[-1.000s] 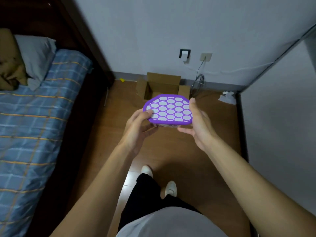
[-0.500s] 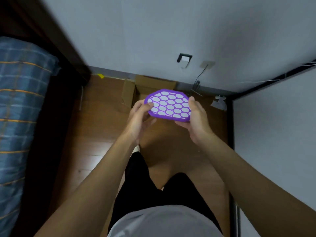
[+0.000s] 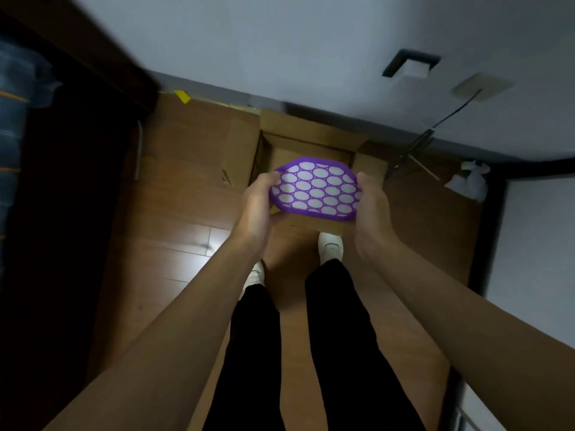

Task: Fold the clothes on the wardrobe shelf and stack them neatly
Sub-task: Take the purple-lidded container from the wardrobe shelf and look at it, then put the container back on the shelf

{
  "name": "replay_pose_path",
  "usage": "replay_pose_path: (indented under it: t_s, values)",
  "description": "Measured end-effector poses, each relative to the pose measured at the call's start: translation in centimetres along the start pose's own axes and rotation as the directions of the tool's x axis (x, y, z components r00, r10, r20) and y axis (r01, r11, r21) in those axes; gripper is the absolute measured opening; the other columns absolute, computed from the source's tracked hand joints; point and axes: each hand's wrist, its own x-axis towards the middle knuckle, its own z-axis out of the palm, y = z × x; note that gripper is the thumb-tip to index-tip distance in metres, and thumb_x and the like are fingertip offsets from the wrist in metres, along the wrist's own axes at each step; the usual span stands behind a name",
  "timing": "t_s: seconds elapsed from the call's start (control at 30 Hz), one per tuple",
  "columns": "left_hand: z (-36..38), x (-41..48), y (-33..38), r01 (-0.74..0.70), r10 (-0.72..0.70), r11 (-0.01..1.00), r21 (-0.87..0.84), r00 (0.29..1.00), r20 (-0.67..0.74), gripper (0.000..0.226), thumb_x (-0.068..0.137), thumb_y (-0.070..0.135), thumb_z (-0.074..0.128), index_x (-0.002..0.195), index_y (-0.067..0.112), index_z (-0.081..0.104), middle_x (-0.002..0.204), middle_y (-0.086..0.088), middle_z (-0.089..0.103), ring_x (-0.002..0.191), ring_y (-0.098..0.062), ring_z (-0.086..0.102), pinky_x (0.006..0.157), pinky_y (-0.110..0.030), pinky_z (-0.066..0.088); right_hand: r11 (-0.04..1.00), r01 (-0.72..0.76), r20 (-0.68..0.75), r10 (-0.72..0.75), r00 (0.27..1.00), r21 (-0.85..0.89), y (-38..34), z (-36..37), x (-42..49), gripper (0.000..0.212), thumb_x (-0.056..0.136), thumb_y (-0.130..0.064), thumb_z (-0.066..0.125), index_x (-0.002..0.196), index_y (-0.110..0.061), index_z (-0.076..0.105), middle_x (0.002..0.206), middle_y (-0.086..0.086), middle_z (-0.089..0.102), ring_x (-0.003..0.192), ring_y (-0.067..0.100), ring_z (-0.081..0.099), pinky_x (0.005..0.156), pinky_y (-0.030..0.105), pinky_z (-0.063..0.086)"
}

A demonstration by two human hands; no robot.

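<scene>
Both hands out in front, waist-high. Left hand (image 3: 256,203) clasps the left edge of a flat purple octagonal plastic tray with a white honeycomb of round cells (image 3: 315,189), thumb on top, fingers curled underneath. Right hand (image 3: 370,209) clasps the right edge the same way. The tray is held level, directly over an open brown cardboard box (image 3: 306,141) on the floor. The two-sided hold likely keeps the tray flat and centred over the opening, as if for setting it down inside; that is a guess.

No clothes and no wardrobe shelf visible from here, so the task's garments are out of sight and folding has not begun, as far as I can judge.

Surface: glossy brown wood-plank floor (image 3: 186,213), a bright glare patch to the left. Box sits against a pale grey wall (image 3: 280,42). Wall socket (image 3: 410,65) above right, with a dark cable trailing down nearby. Dark furniture edge at far left. White shoes and black trousers below.
</scene>
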Motion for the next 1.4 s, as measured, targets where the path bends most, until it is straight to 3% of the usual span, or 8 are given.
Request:
replay_pose_path:
  t_s: [0.23,0.37,0.53,0.7,0.83,1.07,1.2,1.4]
  values:
    - [-1.1,19.2,-8.2,0.021,-0.007,0.995,0.101,0.99,-0.14,0.036,0.093,0.053,0.051,0.105,0.023,0.067,0.095,0.004,0.078,0.094,-0.016,0.073,0.074,-0.034,0.057,0.999,-0.024,0.142,0.027,0.989,-0.025,6.7,2.8,18.9,0.05,0.101,-0.054,0.041,0.138,-0.021,0.044,0.125,0.0,0.064,0.107,0.018,0.068,0.085,0.037,0.058]
    - [-2.3,28.3,-11.9,0.045,-0.02,0.981,0.189,0.99,-0.136,0.028,0.096,0.048,0.051,0.101,0.024,0.065,0.082,0.009,0.078,0.079,-0.009,0.074,0.069,-0.033,0.06,0.997,-0.042,0.163,0.052,0.985,-0.065,10.9,4.7,27.3,0.053,0.1,-0.057,0.042,0.14,-0.022,0.041,0.129,0.002,0.062,0.109,0.02,0.067,0.091,0.044,0.057]
    - [-3.8,36.3,-16.6,0.085,-0.043,0.931,0.356,0.991,-0.124,0.031,0.094,0.048,0.055,0.116,0.027,0.055,0.11,0.003,0.068,0.098,-0.017,0.068,0.08,-0.04,0.06,0.986,-0.053,0.109,0.07,0.992,-0.157,16.3,6.5,35.5,0.045,0.101,-0.056,0.04,0.135,-0.027,0.042,0.123,0.001,0.064,0.105,0.019,0.067,0.09,0.044,0.057]
    - [-4.1,42.9,-20.5,0.18,-0.124,0.869,0.46,0.981,-0.149,0.031,0.094,0.05,0.053,0.114,0.026,0.055,0.109,0.002,0.065,0.097,-0.019,0.068,0.081,-0.042,0.061,0.984,-0.107,0.101,0.122,0.987,-0.146,21.3,7.0,42.2,0.05,0.1,-0.058,0.039,0.136,-0.024,0.046,0.123,0.006,0.065,0.104,0.023,0.067,0.087,0.048,0.058]
    - [-3.7,46.6,-23.0,0.267,-0.226,0.835,0.481,0.964,-0.143,0.033,0.091,0.055,0.054,0.095,0.023,0.062,0.103,-0.002,0.073,0.094,-0.019,0.071,0.087,-0.041,0.059,0.973,-0.199,0.126,0.213,0.969,-0.115,24.0,6.1,45.6,0.058,0.097,-0.061,0.044,0.137,-0.019,0.052,0.119,0.007,0.07,0.103,0.023,0.07,0.096,0.048,0.055]
    - [-3.8,46.5,-23.3,0.29,-0.207,0.81,0.51,0.955,-0.213,0.041,0.09,0.051,0.055,0.11,0.016,0.065,0.109,-0.006,0.073,0.094,-0.021,0.071,0.092,-0.039,0.057,0.937,-0.205,0.082,0.237,0.968,-0.283,23.8,5.1,45.4,0.064,0.095,-0.067,0.038,0.137,-0.021,0.051,0.138,0.008,0.06,0.125,0.022,0.056,0.114,0.045,0.036]
    - [-1.7,41.2,-19.8,0.193,-0.002,0.691,0.697,0.964,-0.265,0.045,0.089,0.047,0.059,0.122,0.016,0.056,0.112,-0.002,0.062,0.089,-0.016,0.058,0.074,-0.026,0.041,0.955,-0.069,0.022,0.079,0.997,-0.287,19.1,4.5,40.6,0.052,0.101,-0.051,0.04,0.142,-0.022,0.049,0.153,0.003,0.043,0.139,0.022,0.041,0.118,0.046,0.029]
    - [1.5,27.9,-12.6,0.068,0.027,0.791,0.608,0.989,-0.147,0.03,0.093,0.022,0.062,0.121,0.015,0.06,0.12,-0.003,0.065,0.104,-0.016,0.059,0.087,-0.025,0.043,0.999,0.021,0.077,-0.018,0.997,-0.044,7.4,2.4,27.5,0.029,0.104,-0.036,0.043,0.117,-0.018,0.061,0.111,-0.005,0.063,0.101,0.016,0.061,0.081,0.031,0.047]
